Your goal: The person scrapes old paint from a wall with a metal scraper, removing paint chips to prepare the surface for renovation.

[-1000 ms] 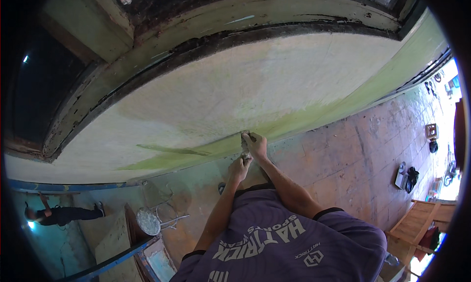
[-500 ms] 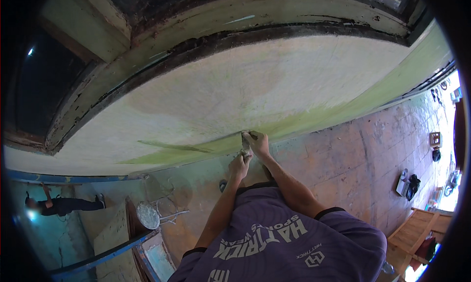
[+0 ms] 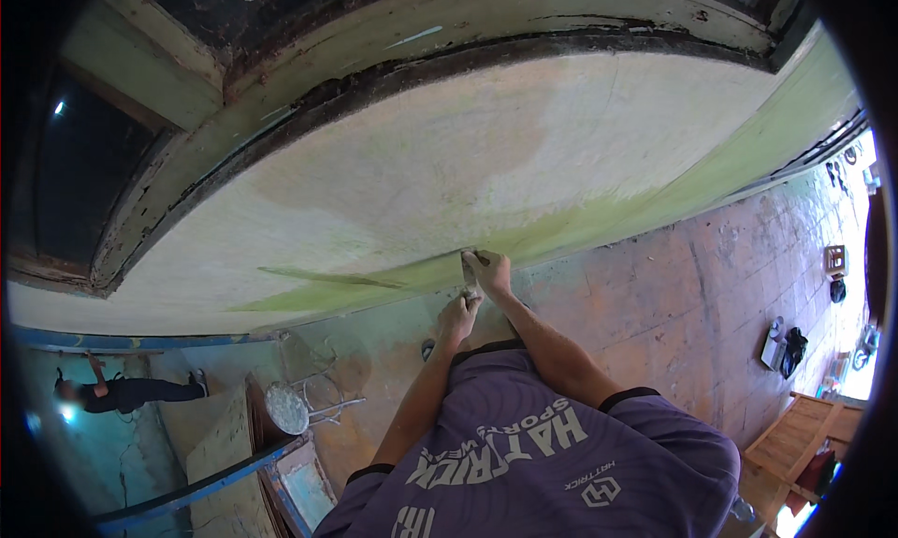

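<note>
My right hand (image 3: 492, 274) is closed against the wall (image 3: 393, 182), its fingers pinching a thin flat scraper (image 3: 447, 254) seen almost edge-on. Just below and to its left, my left hand (image 3: 457, 317) is closed around the lower end of a putty knife (image 3: 470, 274). The knife's greyish, smeared blade points up to the right hand's fingers. Pale, smooth coating covers most of the wall around them, with green paint showing along its lower part. The blades' exact contact is too small to make out.
A dark-framed window (image 3: 103, 182) sits above the wall. Behind on the left stand a round whitish-topped stool (image 3: 286, 409) and a blue-edged panel (image 3: 215, 482); a person (image 3: 140, 391) is farther left. Tiled floor (image 3: 645, 295) spreads right, with a wooden bench (image 3: 795, 444) and a black bag (image 3: 793, 351).
My view has shifted slightly, so the window frame and floor things sit a little differently. Both hands and their tools keep nearly the same place at the wall.
</note>
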The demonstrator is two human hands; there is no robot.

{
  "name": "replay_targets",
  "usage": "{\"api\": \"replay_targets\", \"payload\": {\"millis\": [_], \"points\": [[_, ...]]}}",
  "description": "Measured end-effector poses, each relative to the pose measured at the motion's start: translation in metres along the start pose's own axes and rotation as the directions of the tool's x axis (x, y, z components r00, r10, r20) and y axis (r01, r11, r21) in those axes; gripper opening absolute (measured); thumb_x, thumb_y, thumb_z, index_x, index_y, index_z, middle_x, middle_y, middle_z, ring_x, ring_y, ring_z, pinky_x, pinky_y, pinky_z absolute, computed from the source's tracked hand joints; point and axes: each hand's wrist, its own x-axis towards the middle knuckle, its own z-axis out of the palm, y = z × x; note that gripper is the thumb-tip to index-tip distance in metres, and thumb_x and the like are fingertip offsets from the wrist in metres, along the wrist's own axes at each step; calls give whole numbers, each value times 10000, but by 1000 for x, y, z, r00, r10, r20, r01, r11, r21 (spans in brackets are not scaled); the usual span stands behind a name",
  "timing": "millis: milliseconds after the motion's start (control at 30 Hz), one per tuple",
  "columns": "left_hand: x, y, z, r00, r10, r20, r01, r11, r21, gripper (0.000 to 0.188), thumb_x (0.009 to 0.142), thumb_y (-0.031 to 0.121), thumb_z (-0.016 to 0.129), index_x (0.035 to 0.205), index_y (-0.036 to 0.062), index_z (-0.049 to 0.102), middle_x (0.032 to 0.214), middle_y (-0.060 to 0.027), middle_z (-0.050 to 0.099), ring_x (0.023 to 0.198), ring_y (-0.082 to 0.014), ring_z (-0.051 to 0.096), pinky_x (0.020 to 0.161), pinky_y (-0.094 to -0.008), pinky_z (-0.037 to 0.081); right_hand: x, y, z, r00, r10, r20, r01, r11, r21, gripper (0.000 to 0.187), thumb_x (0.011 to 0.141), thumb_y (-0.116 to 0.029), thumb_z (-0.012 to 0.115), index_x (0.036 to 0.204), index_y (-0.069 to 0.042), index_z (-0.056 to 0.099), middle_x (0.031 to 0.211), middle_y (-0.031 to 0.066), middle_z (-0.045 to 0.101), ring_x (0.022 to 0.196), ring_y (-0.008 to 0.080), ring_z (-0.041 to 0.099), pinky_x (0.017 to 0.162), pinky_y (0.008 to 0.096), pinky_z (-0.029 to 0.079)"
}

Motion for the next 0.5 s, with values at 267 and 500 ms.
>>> {"api": "replay_targets", "payload": {"millis": [267, 500], "points": [[2, 10, -18, 999, 38, -38, -39, 999, -23, 540, 923, 560, 446, 1081, 65, 594, 989, -216, 661, 917, -424, 622, 788, -512, 479, -1, -37, -5, 999, 10, -36, -9, 1000, 7, 316, 803, -245, 721, 717, 46, 633, 541, 144, 554, 486, 96, 480, 485, 317, 408], [1, -9, 4, 994, 81, -68, -76, 995, 72, 531, 918, 554, 463, 1024, 51, 594, 893, -215, 666, 843, -428, 629, 724, -508, 487, 3, 1, -2, 999, -51, -5, 50, 998, -46, 275, 809, -209, 718, 768, 56, 656, 553, 120, 574, 542, 48, 478, 494, 287, 413]]}}
